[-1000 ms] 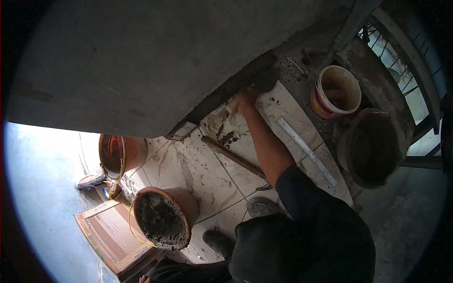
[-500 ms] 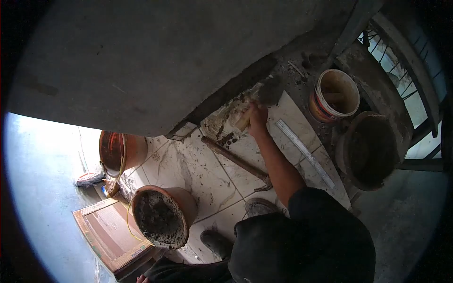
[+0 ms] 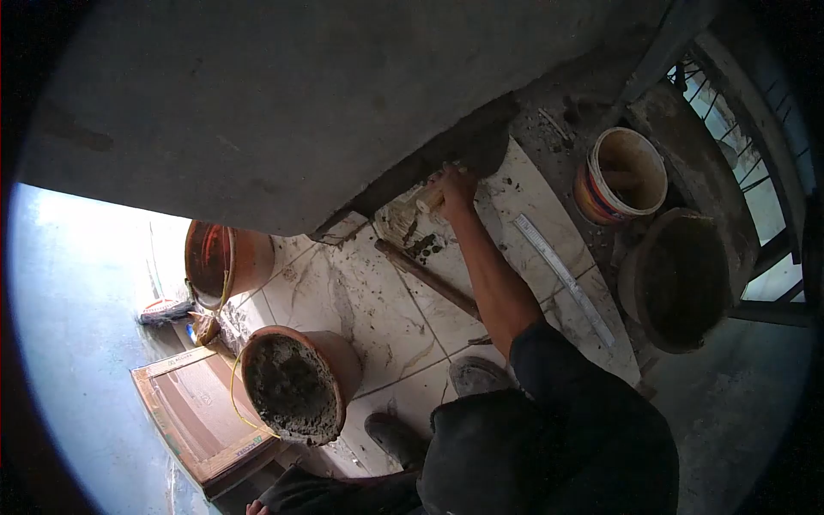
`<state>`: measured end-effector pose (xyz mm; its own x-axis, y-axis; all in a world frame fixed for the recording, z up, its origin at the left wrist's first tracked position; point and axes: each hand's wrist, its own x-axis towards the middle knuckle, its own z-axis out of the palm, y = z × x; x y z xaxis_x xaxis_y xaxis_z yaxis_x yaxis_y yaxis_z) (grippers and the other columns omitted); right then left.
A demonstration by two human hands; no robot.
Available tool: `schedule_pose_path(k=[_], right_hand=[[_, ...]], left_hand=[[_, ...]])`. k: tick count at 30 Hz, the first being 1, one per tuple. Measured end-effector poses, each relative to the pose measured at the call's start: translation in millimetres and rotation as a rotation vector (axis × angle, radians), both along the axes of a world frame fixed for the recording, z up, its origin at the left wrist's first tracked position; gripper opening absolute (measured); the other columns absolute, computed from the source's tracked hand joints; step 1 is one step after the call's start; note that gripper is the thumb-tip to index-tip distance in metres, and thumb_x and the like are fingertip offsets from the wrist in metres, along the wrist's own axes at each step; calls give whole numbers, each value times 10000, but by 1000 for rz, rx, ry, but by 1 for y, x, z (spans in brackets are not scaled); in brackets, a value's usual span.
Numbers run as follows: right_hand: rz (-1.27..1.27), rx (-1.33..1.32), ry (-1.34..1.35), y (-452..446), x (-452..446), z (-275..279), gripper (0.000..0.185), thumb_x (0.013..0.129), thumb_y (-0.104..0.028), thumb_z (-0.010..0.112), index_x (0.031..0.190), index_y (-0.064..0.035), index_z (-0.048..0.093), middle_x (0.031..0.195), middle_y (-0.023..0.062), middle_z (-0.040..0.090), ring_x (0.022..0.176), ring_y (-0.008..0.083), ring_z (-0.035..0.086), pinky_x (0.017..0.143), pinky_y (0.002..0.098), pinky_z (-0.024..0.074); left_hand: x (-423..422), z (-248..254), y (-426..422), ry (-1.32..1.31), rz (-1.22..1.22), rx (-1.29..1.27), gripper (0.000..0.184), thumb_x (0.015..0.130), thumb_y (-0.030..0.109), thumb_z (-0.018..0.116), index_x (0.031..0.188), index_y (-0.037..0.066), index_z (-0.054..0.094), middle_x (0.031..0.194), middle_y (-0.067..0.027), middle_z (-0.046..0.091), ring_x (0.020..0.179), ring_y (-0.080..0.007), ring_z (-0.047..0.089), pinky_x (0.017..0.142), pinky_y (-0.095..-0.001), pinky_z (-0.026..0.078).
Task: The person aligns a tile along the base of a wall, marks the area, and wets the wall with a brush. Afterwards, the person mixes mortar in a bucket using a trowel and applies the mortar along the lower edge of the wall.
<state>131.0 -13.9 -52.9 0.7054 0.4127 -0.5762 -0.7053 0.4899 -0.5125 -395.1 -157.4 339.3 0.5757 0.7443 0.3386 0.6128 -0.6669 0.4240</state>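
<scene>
My right hand (image 3: 457, 186) is closed around the pale wooden handle (image 3: 429, 201) of a trowel, low at the base of the grey wall. Its blade is hard to tell from the dark mortar (image 3: 491, 150) around it. A pale, smeared patch (image 3: 396, 219) with dark crumbs lies beside the hand on the tiles. Below my forearm rests a hammer with a long wooden handle (image 3: 427, 277), its head mostly hidden. A metal straightedge (image 3: 564, 280) lies right of my arm. Only a bit of my left hand (image 3: 256, 508) shows at the bottom edge, its fingers mostly hidden.
A bucket of mortar (image 3: 350, 369) stands at my left foot, another orange bucket (image 3: 256, 259) behind it. Beside them lies a cardboard box (image 3: 193, 403). At right are a paint pail (image 3: 592, 196) and a dark tub (image 3: 633, 283). The grey wall (image 3: 257, 112) overhangs the tiles.
My right hand and the trowel have shifted slightly up and left along the wall base. My forearm now covers the hammer's head. The view has shifted a little.
</scene>
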Motion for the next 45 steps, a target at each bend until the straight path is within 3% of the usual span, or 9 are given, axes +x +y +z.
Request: schedule_pose_path(k=[7, 17, 20, 22, 26, 28, 38, 40, 45], right_hand=[[-93, 110, -137, -45, -51, 27, 96, 860, -96, 565, 898, -73, 480, 777, 45, 513, 630, 170, 537, 585, 354, 508], [-123, -368, -244, 25, -49, -19, 181, 846, -107, 571, 999, -61, 484, 823, 60, 514, 665, 183, 565, 587, 373, 517], [-109, -166, -20, 22, -46, 22, 131, 869, -135, 562, 957, -67, 494, 820, 54, 511, 658, 183, 556, 601, 391, 515], [-30, 80, 83, 6, -49, 18, 401, 909, -183, 559, 1222, -38, 354, 879, 105, 516, 740, 206, 564, 631, 381, 529], [24, 223, -87, -29, -76, 23, 375, 903, -158, 562, 1199, -42, 362, 850, 100, 505, 737, 190, 560, 635, 387, 531], [23, 104, -31, -39, -92, 27, 185, 896, -140, 554, 1018, -86, 426, 837, 55, 494, 645, 189, 561, 602, 378, 520], [83, -432, -457, 56, -108, -25, 248, 879, -161, 579, 1030, -59, 410, 881, 97, 504, 708, 211, 591, 609, 377, 512], [67, 17, 180, 55, -101, 24, 388, 928, -226, 538, 1252, -86, 377, 1108, 103, 460, 935, 232, 553, 826, 412, 472], [84, 282, 140, 48, -103, 6, 262, 927, -201, 531, 1128, -72, 424, 994, 104, 507, 904, 223, 549, 809, 397, 472]], left_hand=[[9, 1, 6, 29, -16, 0, 254, 912, 113, 518, 910, -117, 628, 1027, -265, 627, 1060, -388, 575, 968, -481, 400], [7, -2, 5, -8, -26, 1, 249, 912, 103, 515, 929, -118, 629, 1035, -265, 627, 1065, -393, 572, 960, -466, 411], [9, -1, 5, -15, -19, 4, 248, 910, 102, 517, 928, -118, 629, 1032, -266, 627, 1060, -393, 575, 956, -464, 414], [11, -1, 3, -19, -17, -10, 248, 909, 102, 517, 928, -119, 629, 1033, -266, 627, 1059, -392, 576, 956, -464, 415], [10, -1, 5, -19, -13, 15, 257, 910, 109, 517, 926, -121, 631, 1021, -266, 629, 1047, -393, 582, 949, -468, 422], [10, -3, 6, -23, -26, 24, 260, 910, 113, 518, 925, -121, 631, 1015, -268, 630, 1043, -393, 584, 945, -470, 425], [10, -5, 7, -75, -56, 34, 257, 901, 103, 522, 912, -133, 623, 1002, -276, 629, 1033, -406, 584, 942, -479, 423], [8, -2, 5, -73, -62, 29, 255, 898, 102, 521, 912, -131, 623, 1005, -276, 628, 1033, -410, 583, 945, -485, 419], [7, 3, -2, -37, -23, 4, 261, 891, 116, 521, 918, -123, 624, 1007, -276, 627, 1030, -421, 579, 953, -506, 405]])
